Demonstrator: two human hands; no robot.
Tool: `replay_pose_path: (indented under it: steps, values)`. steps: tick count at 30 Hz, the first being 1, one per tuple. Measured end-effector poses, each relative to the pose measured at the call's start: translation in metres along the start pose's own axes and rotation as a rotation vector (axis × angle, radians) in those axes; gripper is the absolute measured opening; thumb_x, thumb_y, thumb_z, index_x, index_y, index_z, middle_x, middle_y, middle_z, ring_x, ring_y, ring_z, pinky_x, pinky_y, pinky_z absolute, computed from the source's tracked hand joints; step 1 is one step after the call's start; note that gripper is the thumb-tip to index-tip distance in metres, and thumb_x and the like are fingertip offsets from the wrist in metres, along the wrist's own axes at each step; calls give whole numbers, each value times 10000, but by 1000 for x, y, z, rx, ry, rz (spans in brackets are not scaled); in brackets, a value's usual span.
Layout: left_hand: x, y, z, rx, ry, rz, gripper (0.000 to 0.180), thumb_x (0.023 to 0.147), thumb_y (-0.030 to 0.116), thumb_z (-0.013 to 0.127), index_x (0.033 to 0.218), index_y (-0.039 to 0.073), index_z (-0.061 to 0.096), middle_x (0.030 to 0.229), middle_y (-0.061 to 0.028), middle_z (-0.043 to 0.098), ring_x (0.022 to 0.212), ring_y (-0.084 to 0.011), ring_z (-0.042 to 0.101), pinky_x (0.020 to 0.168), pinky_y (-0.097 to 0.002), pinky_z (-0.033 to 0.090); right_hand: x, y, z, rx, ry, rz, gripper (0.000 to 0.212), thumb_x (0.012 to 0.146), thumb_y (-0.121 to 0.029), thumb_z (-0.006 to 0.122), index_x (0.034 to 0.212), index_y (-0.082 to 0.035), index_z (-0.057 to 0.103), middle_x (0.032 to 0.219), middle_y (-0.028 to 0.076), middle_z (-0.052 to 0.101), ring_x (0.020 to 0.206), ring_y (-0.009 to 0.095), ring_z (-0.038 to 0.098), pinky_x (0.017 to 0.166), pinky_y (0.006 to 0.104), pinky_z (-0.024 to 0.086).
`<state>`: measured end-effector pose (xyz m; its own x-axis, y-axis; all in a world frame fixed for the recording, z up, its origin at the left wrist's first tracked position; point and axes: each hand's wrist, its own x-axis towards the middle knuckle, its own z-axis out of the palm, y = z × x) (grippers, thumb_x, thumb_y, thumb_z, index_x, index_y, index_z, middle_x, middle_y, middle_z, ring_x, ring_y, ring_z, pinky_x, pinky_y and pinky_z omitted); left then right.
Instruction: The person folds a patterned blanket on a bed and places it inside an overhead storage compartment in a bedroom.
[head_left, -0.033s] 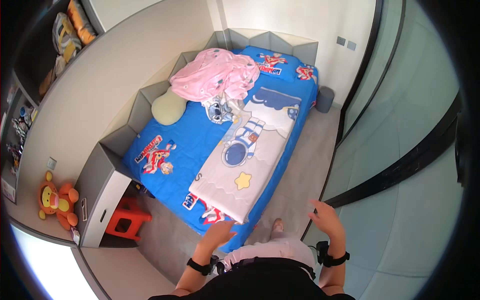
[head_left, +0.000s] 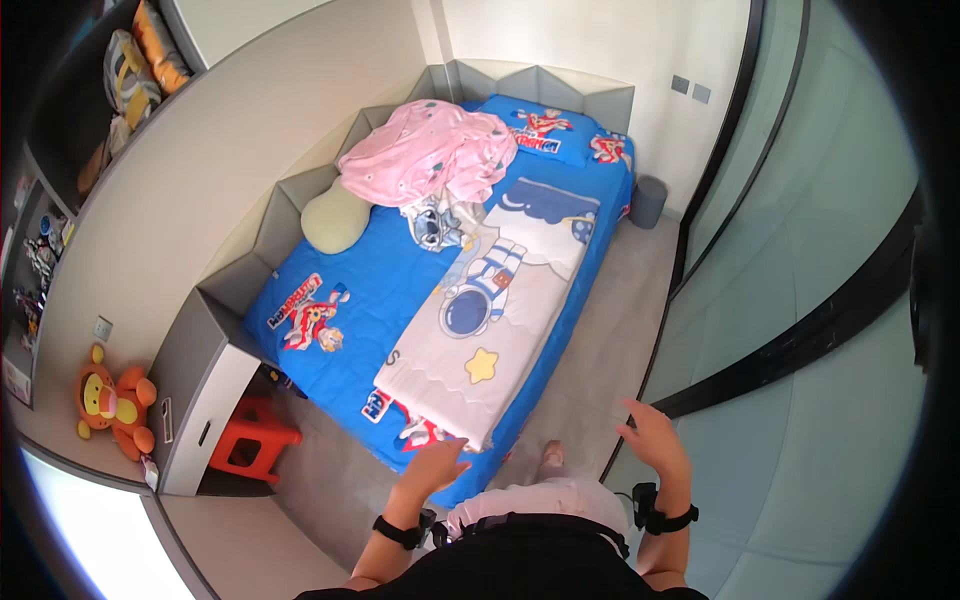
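My left hand (head_left: 432,471) is held out near the foot of the bed, fingers stretched and apart, nothing in it. It overlaps the near end of a folded grey quilt (head_left: 520,350) with an astronaut and a yellow star; I cannot tell whether it touches. My right hand (head_left: 656,441) hangs open and bare beside the glass panel. The quilt lies lengthwise along the right side of a bed with a blue printed sheet (head_left: 390,290). A crumpled pink blanket (head_left: 430,150) sits farther up the bed, with a white cartoon-print cloth (head_left: 437,226) half under it.
A pale green round cushion (head_left: 335,220) rests against the padded bed edge. Blue pillows (head_left: 545,128) lie at the head. A grey bin (head_left: 649,202) stands beside the bed. At left are a red stool (head_left: 255,438), a drawer cabinet (head_left: 205,425) and an orange plush toy (head_left: 118,408).
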<state>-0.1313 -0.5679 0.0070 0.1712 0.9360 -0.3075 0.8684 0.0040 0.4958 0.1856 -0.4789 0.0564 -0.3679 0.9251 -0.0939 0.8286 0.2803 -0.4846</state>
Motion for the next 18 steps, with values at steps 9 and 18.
replay_pose_path:
  steps: [9,18]
  values:
    - [79,61,-36,24,73,-54,427,724,249,518,1070,18,426,1009,-183,485,928,-318,452,782,-373,364,34,74,-38,42,55,50,391,705,-196,528,1041,-21,432,906,165,510,857,316,470,719,395,371]
    - [137,87,-52,150,85,-44,383,694,254,551,988,32,446,846,-161,534,796,-298,508,652,-377,407,51,125,-36,180,-27,180,445,710,-196,534,1092,-11,400,1012,189,483,940,323,447,793,366,355]
